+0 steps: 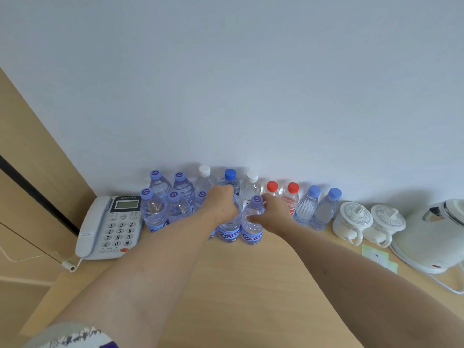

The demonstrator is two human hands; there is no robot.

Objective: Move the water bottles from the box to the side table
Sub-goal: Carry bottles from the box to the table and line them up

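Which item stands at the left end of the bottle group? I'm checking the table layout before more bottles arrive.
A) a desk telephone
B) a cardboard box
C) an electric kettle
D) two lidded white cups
A: the desk telephone sits on the table just left of the purple-capped bottles, while the lidded white cups and the kettle stand to the right of the row.

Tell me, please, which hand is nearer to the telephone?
Left. The left hand grips a bottle a few bottles right of the telephone; the right hand holds the next bottle, farther right.
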